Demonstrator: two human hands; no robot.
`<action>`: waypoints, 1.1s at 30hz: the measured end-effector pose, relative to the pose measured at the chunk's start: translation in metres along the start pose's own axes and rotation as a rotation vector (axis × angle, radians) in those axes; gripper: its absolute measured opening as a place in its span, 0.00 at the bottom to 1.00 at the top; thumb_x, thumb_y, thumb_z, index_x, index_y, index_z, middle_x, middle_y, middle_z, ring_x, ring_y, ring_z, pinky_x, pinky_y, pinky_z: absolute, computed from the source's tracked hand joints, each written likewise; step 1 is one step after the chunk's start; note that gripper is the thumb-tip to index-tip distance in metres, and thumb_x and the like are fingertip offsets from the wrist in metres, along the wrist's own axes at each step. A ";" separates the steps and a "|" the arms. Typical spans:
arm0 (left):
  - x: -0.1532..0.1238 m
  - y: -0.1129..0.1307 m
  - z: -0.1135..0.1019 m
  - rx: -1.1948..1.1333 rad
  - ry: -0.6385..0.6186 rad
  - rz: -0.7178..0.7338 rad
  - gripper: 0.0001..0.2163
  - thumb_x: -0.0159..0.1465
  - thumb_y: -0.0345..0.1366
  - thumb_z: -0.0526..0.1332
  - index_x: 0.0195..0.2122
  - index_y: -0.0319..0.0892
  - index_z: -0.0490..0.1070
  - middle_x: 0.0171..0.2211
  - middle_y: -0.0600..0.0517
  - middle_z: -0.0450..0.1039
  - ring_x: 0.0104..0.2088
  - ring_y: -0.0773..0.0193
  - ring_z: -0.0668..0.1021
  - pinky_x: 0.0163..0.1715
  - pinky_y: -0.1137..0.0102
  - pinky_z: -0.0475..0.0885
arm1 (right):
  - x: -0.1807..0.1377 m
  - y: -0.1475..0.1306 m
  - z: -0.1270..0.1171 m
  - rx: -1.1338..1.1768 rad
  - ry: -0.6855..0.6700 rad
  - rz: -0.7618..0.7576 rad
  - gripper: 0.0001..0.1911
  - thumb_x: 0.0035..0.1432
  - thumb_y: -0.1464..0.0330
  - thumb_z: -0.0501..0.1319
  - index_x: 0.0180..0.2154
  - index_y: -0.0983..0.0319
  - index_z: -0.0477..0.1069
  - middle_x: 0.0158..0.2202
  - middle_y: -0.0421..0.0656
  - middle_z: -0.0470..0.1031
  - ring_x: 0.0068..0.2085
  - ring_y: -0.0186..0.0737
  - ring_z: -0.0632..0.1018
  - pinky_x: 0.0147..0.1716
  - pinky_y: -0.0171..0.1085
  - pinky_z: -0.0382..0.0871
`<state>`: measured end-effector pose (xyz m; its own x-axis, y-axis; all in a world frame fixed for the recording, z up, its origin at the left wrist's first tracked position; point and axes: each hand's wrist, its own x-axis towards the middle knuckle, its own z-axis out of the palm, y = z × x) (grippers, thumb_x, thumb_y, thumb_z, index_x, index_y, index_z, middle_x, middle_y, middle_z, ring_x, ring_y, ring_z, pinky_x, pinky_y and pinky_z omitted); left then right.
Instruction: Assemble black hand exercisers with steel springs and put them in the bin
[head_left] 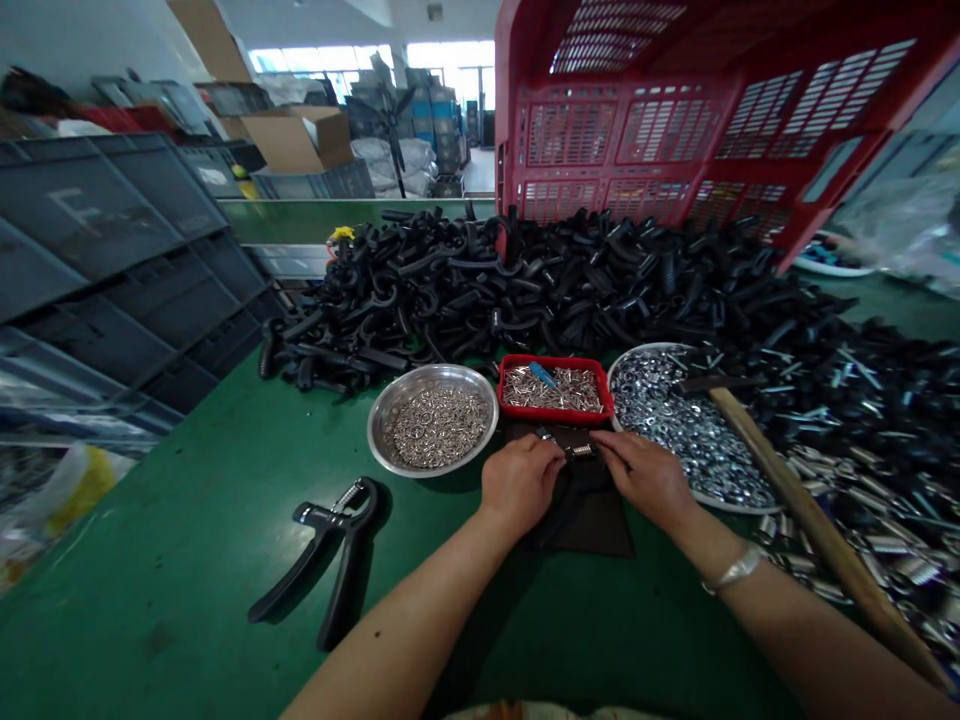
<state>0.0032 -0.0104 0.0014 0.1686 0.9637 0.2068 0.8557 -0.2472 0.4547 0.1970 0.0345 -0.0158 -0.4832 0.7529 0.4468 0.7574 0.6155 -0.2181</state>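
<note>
A round steel bowl (pixel 376 428) lies left of a red plastic tray (pixel 556 413), a wide steel dish (pixel 613 380) right of it; a black cloth mat (pixel 592 512) lies before the tray, a heap of black plastic handles (pixel 525 290) behind.

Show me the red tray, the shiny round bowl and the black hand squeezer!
red tray (pixel 555 414), head view, front rim
shiny round bowl (pixel 373 428), head view, left rim
black hand squeezer (pixel 341 585), head view, right handle

Table (pixel 150 560) left mostly open; 3 dishes (pixel 433 418), black pile (pixel 525 290) ahead.
</note>
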 end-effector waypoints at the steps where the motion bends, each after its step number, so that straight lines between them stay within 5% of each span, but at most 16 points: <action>1: -0.001 0.000 0.000 0.010 0.002 0.004 0.10 0.63 0.40 0.51 0.38 0.48 0.70 0.36 0.53 0.71 0.36 0.65 0.72 0.34 0.73 0.65 | 0.000 -0.001 -0.001 -0.058 -0.030 -0.038 0.15 0.57 0.73 0.49 0.43 0.63 0.70 0.38 0.47 0.76 0.38 0.39 0.75 0.39 0.37 0.68; 11: -0.001 0.004 0.000 0.008 0.005 -0.016 0.11 0.63 0.40 0.50 0.37 0.47 0.71 0.34 0.53 0.71 0.35 0.65 0.72 0.32 0.73 0.65 | 0.009 -0.014 -0.015 -0.302 -0.280 -0.198 0.19 0.49 0.81 0.51 0.42 0.65 0.71 0.35 0.49 0.75 0.35 0.41 0.74 0.33 0.36 0.67; 14: 0.002 0.003 -0.004 -0.072 -0.007 -0.047 0.11 0.63 0.39 0.51 0.39 0.48 0.72 0.37 0.53 0.72 0.37 0.65 0.73 0.35 0.73 0.66 | 0.011 -0.006 -0.018 -0.175 -0.285 -0.128 0.18 0.52 0.77 0.52 0.44 0.63 0.70 0.36 0.48 0.76 0.36 0.40 0.75 0.35 0.37 0.68; 19: 0.010 0.002 -0.016 -0.439 -0.080 -0.086 0.08 0.60 0.34 0.54 0.36 0.44 0.73 0.35 0.53 0.73 0.37 0.65 0.73 0.39 0.72 0.65 | 0.016 -0.021 -0.030 0.294 -0.084 0.064 0.12 0.57 0.65 0.53 0.40 0.60 0.72 0.38 0.45 0.76 0.40 0.39 0.75 0.41 0.40 0.68; 25: 0.012 0.001 -0.024 -1.173 -0.303 -0.364 0.07 0.55 0.37 0.60 0.29 0.37 0.69 0.25 0.56 0.67 0.21 0.76 0.64 0.21 0.79 0.58 | 0.025 -0.050 -0.025 0.738 0.002 0.193 0.08 0.52 0.63 0.59 0.32 0.59 0.74 0.33 0.43 0.74 0.37 0.37 0.74 0.38 0.39 0.69; 29: 0.008 0.001 -0.024 -1.422 -0.399 -0.526 0.15 0.46 0.42 0.67 0.29 0.37 0.68 0.24 0.58 0.64 0.17 0.80 0.56 0.14 0.79 0.46 | 0.027 -0.055 -0.018 0.870 0.005 0.227 0.08 0.51 0.63 0.60 0.30 0.60 0.74 0.33 0.43 0.72 0.37 0.36 0.73 0.38 0.38 0.68; 33: 0.006 0.002 -0.025 -1.543 -0.430 -0.553 0.19 0.42 0.45 0.68 0.27 0.36 0.67 0.21 0.59 0.62 0.15 0.80 0.55 0.13 0.80 0.45 | 0.027 -0.061 -0.020 0.961 0.009 0.266 0.09 0.53 0.62 0.58 0.28 0.61 0.70 0.31 0.41 0.71 0.33 0.35 0.73 0.36 0.37 0.68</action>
<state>-0.0057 -0.0078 0.0250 0.3682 0.8533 -0.3692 -0.3420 0.4936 0.7997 0.1464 0.0130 0.0273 -0.3430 0.8943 0.2874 0.1616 0.3576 -0.9198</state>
